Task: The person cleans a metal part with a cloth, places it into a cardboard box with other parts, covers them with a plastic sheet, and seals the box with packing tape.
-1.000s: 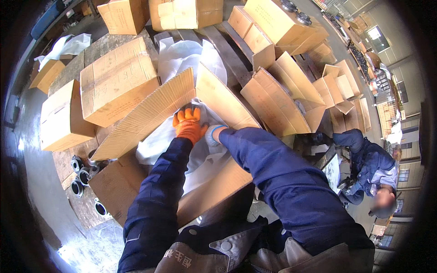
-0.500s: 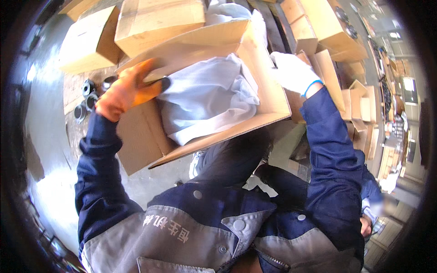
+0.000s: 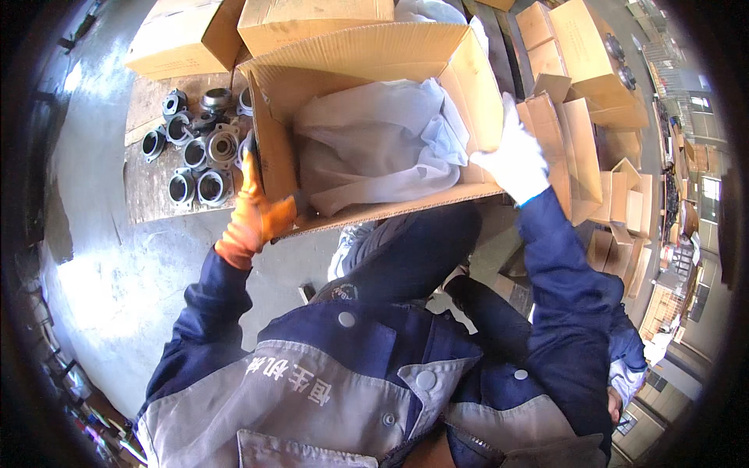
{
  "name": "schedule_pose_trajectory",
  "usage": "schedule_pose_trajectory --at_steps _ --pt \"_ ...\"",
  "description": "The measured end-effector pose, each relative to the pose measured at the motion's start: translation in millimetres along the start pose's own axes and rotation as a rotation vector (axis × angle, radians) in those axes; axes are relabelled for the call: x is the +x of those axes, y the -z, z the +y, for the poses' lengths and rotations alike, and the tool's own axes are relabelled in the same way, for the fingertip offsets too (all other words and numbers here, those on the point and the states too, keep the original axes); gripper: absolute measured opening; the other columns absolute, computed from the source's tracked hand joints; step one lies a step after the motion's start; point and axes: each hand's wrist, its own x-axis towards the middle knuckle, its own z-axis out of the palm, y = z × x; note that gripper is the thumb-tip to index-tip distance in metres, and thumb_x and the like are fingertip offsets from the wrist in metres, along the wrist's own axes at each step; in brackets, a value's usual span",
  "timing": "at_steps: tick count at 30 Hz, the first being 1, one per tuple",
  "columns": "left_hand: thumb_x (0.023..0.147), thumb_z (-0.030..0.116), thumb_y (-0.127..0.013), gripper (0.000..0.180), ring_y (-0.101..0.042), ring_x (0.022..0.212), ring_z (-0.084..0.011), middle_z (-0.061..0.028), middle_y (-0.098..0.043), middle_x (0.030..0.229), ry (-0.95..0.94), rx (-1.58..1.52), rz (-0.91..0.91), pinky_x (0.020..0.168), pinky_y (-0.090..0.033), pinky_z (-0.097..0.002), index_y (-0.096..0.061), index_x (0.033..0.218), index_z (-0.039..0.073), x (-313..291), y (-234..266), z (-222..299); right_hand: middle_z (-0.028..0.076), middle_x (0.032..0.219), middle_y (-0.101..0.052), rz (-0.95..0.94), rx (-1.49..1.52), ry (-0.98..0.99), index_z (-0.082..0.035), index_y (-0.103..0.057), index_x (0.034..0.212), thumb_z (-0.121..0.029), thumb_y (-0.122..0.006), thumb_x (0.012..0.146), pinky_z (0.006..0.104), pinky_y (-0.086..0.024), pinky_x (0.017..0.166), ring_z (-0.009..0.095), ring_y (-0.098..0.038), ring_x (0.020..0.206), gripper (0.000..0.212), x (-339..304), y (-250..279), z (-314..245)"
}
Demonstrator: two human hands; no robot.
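An open cardboard box (image 3: 355,54) is in front of me, lined with a crumpled, whitish translucent sheet (image 3: 367,140). Whether anything lies beneath the sheet cannot be seen. My left hand (image 3: 256,209), in an orange glove, grips the box at its near left corner. Its thumb lies by the front rim and its fingers run along the outer left wall. Opposite it, my right hand (image 3: 519,160), in a white glove, is closed on the right wall, thumb at the inner side and fingers outside.
Several dark metal flanged fittings (image 3: 195,152) stand on a worn wooden board (image 3: 148,199) at the left. Closed cartons (image 3: 312,23) sit behind the box. More open cartons (image 3: 573,148) stand at the right. Another person's sleeve (image 3: 628,355) shows at the lower right.
My left hand has come down from the box's inside left edge to its outer left wall. The left flap no longer sticks out, and more metal fittings show. My right hand keeps to the right wall.
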Motion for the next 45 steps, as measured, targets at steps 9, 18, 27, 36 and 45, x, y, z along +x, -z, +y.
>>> schedule_pose_trajectory --at_steps 9,18,27,36,45 --pt "0.067 0.012 -0.084 0.114 -0.031 0.141 -0.0301 -0.02 -0.031 0.152 -0.038 -0.229 0.12 0.116 -0.024 -0.038 -0.01 0.153 0.002 -38.4 -32.5 27.4 0.022 0.158 -0.014 0.256 -0.024 -0.143 -0.014 -0.012 0.154 -0.028 -0.091 0.057 0.0529 -0.046 0.099 0.045 -0.037 0.134 0.126 -78.6 -21.5 -8.2" --pt "0.088 0.035 -0.067 0.06 -0.036 0.137 -0.0377 -0.0233 -0.042 0.146 -0.256 0.297 -0.47 0.113 -0.029 -0.0433 -0.051 0.136 0.003 -10.0 -28.7 8.2 0.022 0.111 -0.067 0.068 0.022 -0.047 -0.005 -0.04 0.144 -0.023 -0.077 0.074 0.0449 -0.054 0.084 0.04 -0.067 0.095 0.081 -89.8 -29.3 5.7" --pt "0.095 0.052 -0.052 0.071 -0.042 0.135 -0.0262 -0.0157 -0.045 0.147 0.056 -0.558 -0.563 0.115 -0.028 -0.0377 -0.04 0.145 0.004 -1.3 -8.3 -30.3 0.016 0.135 -0.057 -0.643 -0.139 0.484 -0.008 -0.056 0.135 -0.033 -0.063 0.086 0.036 -0.039 0.107 0.03 -0.054 0.125 0.055 -6.1 -57.5 13.0" --pt "0.085 0.02 -0.074 0.063 -0.057 0.115 -0.0202 -0.0107 -0.061 0.125 -0.02 -0.4 -0.271 0.102 -0.043 -0.0321 -0.047 0.137 -0.001 -60.1 -27.5 -31.5 0.017 0.113 -0.068 -0.312 -0.077 0.366 -0.007 -0.072 0.107 -0.045 -0.056 0.089 0.0432 -0.047 0.094 0.034 -0.063 0.104 0.045 4.0 -42.9 -5.2" --pt "0.083 0.035 -0.074 0.079 -0.062 0.098 -0.0187 -0.0129 -0.063 0.11 0.15 -0.513 0.253 0.088 -0.05 -0.0303 -0.033 0.142 0.003 -21.9 -62.0 -54.0 0.013 0.104 -0.065 0.595 -0.235 0.383 -0.01 -0.057 0.12 -0.028 -0.059 0.087 0.0462 -0.051 0.08 0.033 -0.065 0.095 0.037 87.4 -8.1 -82.9"
